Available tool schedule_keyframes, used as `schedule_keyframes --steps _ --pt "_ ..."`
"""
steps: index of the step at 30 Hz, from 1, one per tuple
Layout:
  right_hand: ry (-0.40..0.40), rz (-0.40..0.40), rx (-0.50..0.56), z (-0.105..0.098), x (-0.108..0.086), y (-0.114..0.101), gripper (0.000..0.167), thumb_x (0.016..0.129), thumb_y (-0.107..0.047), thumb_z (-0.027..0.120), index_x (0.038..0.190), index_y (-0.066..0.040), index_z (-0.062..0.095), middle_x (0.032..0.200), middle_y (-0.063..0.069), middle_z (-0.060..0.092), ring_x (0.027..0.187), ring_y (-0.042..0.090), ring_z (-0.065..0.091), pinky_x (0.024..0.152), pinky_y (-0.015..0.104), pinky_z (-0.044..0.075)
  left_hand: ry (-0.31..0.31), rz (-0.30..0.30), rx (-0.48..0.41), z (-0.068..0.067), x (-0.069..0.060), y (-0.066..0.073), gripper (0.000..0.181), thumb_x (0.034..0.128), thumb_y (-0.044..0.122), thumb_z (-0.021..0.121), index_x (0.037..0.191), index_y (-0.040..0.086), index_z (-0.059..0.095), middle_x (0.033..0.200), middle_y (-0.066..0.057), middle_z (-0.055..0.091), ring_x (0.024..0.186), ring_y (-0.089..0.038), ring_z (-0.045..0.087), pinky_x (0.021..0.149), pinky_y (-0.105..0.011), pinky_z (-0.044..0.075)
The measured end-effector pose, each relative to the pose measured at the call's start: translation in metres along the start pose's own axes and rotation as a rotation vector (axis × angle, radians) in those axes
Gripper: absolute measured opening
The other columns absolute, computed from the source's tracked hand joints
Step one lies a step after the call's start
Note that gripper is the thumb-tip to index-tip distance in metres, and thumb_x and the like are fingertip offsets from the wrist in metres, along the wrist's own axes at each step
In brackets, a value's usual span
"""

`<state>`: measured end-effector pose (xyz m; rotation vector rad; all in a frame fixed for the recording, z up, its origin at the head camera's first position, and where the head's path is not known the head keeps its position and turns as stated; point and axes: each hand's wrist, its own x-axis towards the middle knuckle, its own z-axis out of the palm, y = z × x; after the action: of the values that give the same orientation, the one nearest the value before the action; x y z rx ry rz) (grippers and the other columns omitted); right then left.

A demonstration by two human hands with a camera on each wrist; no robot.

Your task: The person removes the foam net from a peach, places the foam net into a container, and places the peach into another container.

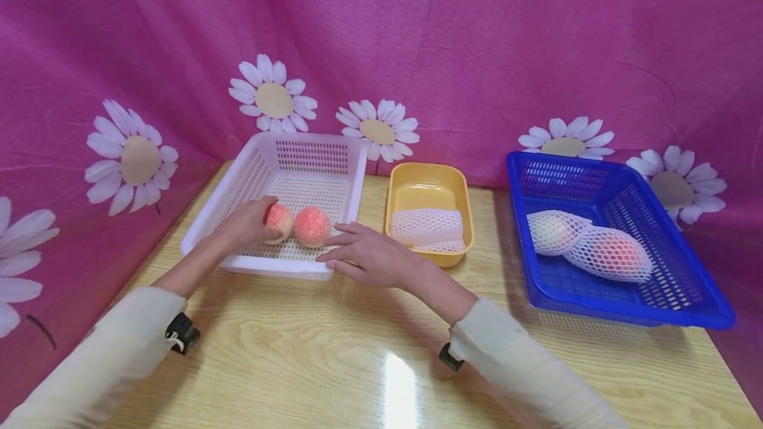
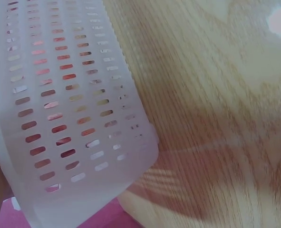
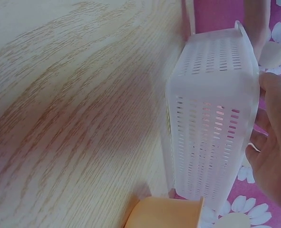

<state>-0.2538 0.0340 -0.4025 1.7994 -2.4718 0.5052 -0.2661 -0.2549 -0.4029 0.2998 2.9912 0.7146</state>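
Observation:
In the head view, a white slotted basket on the left holds two pink and cream peaches. My left hand reaches over its near left side, thumb and fingers round the left peach. Beside it, the right peach lies untouched on the basket floor. My right hand is at the basket's near right rim, fingers spread and extended over the edge. The right wrist view shows that hand by the rim, holding nothing. The basket wall hides the left hand's grip in the left wrist view.
A yellow tray with a flattened white foam net stands right of the white basket. Farther right, a blue basket holds two netted fruits. A pink flowered cloth hangs behind the wooden table.

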Motion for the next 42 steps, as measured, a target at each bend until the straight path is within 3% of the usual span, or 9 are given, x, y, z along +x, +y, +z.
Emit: schedule_keyframes --steps 6,13,25,34,42 --pt "-0.007 0.006 0.0 0.0 0.0 0.0 0.032 0.105 -0.025 0.052 0.129 -0.014 0.069 0.135 0.012 0.062 0.14 0.035 0.039 0.119 0.044 0.022 0.009 0.0 -0.053 0.001 0.0 -0.002 0.07 0.0813 0.012 0.079 0.134 -0.013 0.04 0.116 -0.035 0.059 0.11 -0.048 0.056 0.094 -0.058 0.046" --pt "-0.005 0.002 -0.007 -0.001 0.0 -0.001 0.032 0.105 -0.025 0.052 0.129 -0.014 0.069 0.134 0.012 0.062 0.139 0.036 0.039 0.119 0.045 0.022 -0.013 -0.008 -0.055 -0.001 0.0 -0.003 0.081 0.0837 0.014 0.078 0.144 -0.013 0.032 0.128 -0.04 0.052 0.12 -0.052 0.05 0.1 -0.061 0.042" --pt "-0.028 0.004 -0.013 -0.002 0.001 -0.002 0.032 0.106 -0.025 0.051 0.13 -0.014 0.069 0.135 0.012 0.061 0.14 0.036 0.039 0.119 0.045 0.022 -0.023 0.0 -0.057 -0.005 -0.002 -0.003 0.085 0.0847 0.014 0.078 0.148 -0.011 0.027 0.134 -0.041 0.046 0.125 -0.054 0.045 0.104 -0.062 0.038" --pt "-0.029 0.009 -0.033 -0.003 0.001 -0.003 0.031 0.105 -0.025 0.052 0.129 -0.015 0.069 0.135 0.011 0.062 0.139 0.035 0.04 0.12 0.039 0.02 0.025 0.073 -0.017 -0.013 -0.003 0.003 0.075 0.0876 0.014 0.074 0.144 -0.014 0.034 0.141 -0.039 0.042 0.131 -0.052 0.04 0.109 -0.059 0.033" --pt "-0.047 0.03 -0.043 -0.005 0.001 -0.004 0.033 0.106 -0.027 0.051 0.131 -0.016 0.068 0.139 0.012 0.058 0.141 0.035 0.038 0.119 0.042 0.021 0.07 0.117 -0.004 -0.017 -0.002 0.007 0.073 0.0906 0.015 0.07 0.146 -0.014 0.032 0.144 -0.038 0.04 0.134 -0.052 0.036 0.112 -0.058 0.03"
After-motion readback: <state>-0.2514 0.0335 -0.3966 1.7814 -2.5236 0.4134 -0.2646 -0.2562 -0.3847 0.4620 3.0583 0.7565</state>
